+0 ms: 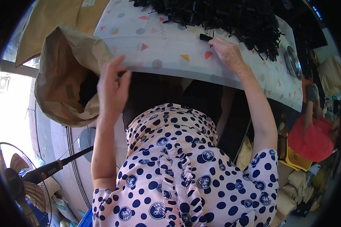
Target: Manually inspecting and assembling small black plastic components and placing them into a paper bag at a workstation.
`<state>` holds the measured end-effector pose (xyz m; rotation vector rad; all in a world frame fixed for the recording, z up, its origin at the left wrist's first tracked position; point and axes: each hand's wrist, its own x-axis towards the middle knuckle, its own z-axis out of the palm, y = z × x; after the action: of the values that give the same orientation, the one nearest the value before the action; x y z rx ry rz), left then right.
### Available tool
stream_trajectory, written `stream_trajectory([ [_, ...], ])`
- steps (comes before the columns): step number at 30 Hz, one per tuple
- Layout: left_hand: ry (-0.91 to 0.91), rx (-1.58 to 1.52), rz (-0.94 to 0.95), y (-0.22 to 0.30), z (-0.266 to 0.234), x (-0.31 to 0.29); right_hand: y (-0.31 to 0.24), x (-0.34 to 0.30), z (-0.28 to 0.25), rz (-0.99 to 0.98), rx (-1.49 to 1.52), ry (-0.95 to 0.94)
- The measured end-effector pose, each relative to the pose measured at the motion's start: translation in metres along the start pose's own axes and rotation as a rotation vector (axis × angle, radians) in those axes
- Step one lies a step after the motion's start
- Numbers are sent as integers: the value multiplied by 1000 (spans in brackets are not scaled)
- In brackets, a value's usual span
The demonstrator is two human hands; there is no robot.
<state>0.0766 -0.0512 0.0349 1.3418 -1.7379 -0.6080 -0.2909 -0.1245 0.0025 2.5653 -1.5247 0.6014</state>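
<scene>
My right hand (pixel 228 53) is over the table, its thumb and fingers pinched on a small black part (pixel 205 37) with a tubular body and a thin prong. What kind of part it is, I cannot make out. Beyond that hand spreads a large heap of similar black parts (pixel 223 17). My left hand (pixel 113 85), slightly blurred, is raised beside the mouth of a brown paper bag (pixel 51 83), fingers apart and nothing visible in them. Dark pieces (pixel 88 87) lie inside the bag, partly hidden by its wall and my hand.
A white cloth with coloured shapes (pixel 129 49) covers the table. A round metal dish (pixel 293 62) sits at its right edge. To the lower left stands a fan (pixel 24 178). Another person in a red top (pixel 310 136) is at the right, near a yellow crate (pixel 295 158).
</scene>
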Motion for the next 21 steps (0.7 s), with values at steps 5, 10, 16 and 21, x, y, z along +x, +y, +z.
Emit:
stream_trajectory([
  [5, -323, -567, -217, 19, 62, 5, -91, -11, 3, 27, 544, 184],
  [10, -412, -640, -198, 13, 81, -6, -151, -28, 3, 337, 1076, -12],
  [16, -479, -536, -203, 6, 80, -28, -166, -34, 13, 561, 1382, -146],
  [21, -451, -481, -168, 4, 82, -38, -171, -37, 16, 698, 1435, -198],
])
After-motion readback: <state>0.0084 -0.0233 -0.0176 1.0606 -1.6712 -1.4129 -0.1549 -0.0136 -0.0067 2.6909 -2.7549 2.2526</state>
